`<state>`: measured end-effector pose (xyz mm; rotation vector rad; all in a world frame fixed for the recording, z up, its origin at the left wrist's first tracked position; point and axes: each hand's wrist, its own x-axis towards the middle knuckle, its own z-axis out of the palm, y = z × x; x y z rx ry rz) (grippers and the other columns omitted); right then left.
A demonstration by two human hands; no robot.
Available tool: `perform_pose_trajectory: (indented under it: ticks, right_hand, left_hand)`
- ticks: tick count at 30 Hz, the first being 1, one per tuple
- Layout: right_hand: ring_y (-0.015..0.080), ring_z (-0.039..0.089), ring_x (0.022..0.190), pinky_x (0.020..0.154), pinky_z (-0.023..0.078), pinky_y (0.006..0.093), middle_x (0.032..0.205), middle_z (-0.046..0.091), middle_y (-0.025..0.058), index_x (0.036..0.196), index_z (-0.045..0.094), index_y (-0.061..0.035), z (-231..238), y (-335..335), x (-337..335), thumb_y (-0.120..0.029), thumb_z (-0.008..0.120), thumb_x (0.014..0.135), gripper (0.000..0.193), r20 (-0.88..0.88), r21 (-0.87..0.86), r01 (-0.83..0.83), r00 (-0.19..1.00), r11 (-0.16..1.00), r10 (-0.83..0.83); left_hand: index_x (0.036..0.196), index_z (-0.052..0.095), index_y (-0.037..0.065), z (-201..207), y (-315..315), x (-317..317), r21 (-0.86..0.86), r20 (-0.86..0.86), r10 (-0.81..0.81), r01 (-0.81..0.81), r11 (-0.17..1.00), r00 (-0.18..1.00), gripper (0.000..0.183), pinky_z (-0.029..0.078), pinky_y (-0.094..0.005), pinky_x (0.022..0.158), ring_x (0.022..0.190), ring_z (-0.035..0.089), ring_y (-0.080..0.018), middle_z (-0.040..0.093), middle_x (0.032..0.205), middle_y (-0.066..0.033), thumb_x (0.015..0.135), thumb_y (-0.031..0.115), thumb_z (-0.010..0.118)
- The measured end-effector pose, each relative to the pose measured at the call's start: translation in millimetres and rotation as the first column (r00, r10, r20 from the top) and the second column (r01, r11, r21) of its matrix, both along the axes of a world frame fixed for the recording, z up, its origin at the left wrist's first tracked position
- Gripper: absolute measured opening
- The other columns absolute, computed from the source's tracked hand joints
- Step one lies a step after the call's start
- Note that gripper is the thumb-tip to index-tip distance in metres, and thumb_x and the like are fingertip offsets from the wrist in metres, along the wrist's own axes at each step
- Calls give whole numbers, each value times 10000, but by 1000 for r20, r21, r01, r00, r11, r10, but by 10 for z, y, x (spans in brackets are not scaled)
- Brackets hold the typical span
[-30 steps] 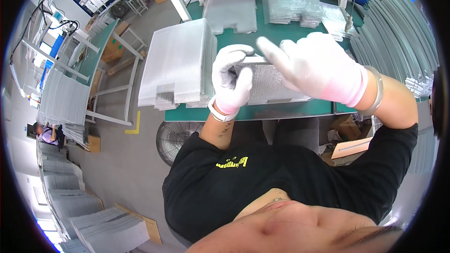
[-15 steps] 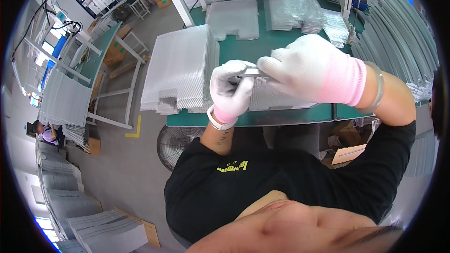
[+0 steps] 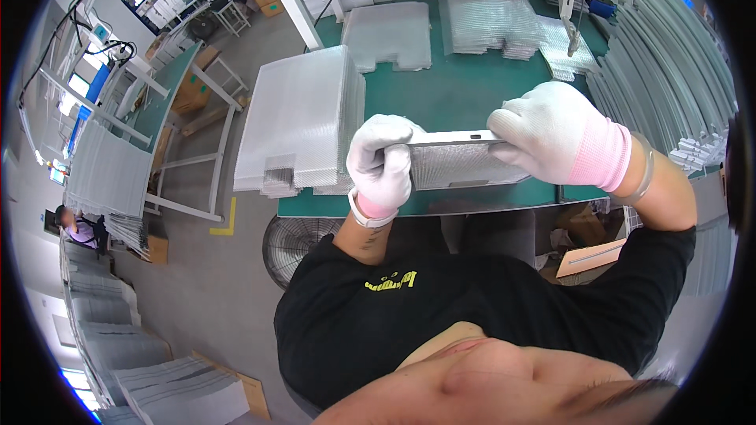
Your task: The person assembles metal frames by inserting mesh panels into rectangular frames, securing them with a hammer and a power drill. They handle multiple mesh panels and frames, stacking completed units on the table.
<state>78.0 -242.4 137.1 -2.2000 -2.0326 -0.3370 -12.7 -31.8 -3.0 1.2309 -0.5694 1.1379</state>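
Note:
A narrow pale metal strip (image 3: pixel 453 138) with a small dark slot spans the gap between my two gloved hands, above the near edge of the green table. Its left end is in the curled fingers of my left hand (image 3: pixel 382 159). My right hand (image 3: pixel 543 130) pinches the other end, its fingertips partly hidden. Just below the strip shows a silvery mesh sheet (image 3: pixel 465 164); I cannot tell whether the two are joined. Beside my left hand stands a tall stack of mesh sheets (image 3: pixel 291 114) with notched corners. Both gloves are white with pink cuffs.
More mesh stacks (image 3: pixel 390 31) lie farther back on the green table (image 3: pixel 421 94). A metal tool (image 3: pixel 573 35) hangs at the back right, near rows of upright pale strips (image 3: pixel 669 71). Under the table edge are a round fan (image 3: pixel 291 244) and cardboard (image 3: pixel 587 260). People sit in the distance.
My hands have moved apart, the right one farther right and slightly nearer me. More of the strip is now exposed between them. The left hand has lowered a little.

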Motion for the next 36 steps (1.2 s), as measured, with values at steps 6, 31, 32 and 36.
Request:
perform_pose_trajectory:
  ticks: [6, 31, 32, 36]
  right_hand:
    - [347, 641, 682, 627, 514, 433, 697, 603, 142, 835, 582, -42, 105, -192, 41, -205, 682, 825, 191, -49, -72, 53, 997, 996, -57]
    - [384, 640, 945, 851, 537, 460, 1081, 581, 234, 1373, 456, -40, -2576, -1427, 427, -171, 593, 893, 516, -228, -106, 911, 368, 399, -901]
    - [408, 638, 938, 835, 544, 468, 1093, 566, 240, 1393, 430, -43, -2679, -1349, 344, -180, 575, 899, 533, -239, -172, 927, 289, 333, -927]
    - [406, 653, 869, 783, 557, 456, 1083, 581, 255, 1401, 417, -29, -3041, -1408, 514, -146, 519, 912, 512, -284, -104, 967, 197, 235, -938]
  left_hand:
    - [984, 581, 14, 19, 91, 49, -114, -16, -223, 220, 969, 975, 137, 528, -340, 734, 799, 619, -208, 598, 895, -91, 922, -95, 525]
    - [1248, 495, 9, 311, 236, 602, 298, -56, 359, -328, 896, 932, 281, 462, -250, 817, 909, 574, -132, 570, 1108, -87, 967, 1, 485]
    - [1239, 514, 14, 494, 176, 619, 441, -58, 334, -275, 854, 941, 278, 472, -279, 836, 898, 594, -158, 598, 1089, -86, 961, 12, 506]
    - [1119, 639, 58, 1194, -329, 795, 854, 294, 241, -367, 367, 925, 218, 528, -363, 742, 733, 647, -251, 689, 902, -79, 902, 73, 628]
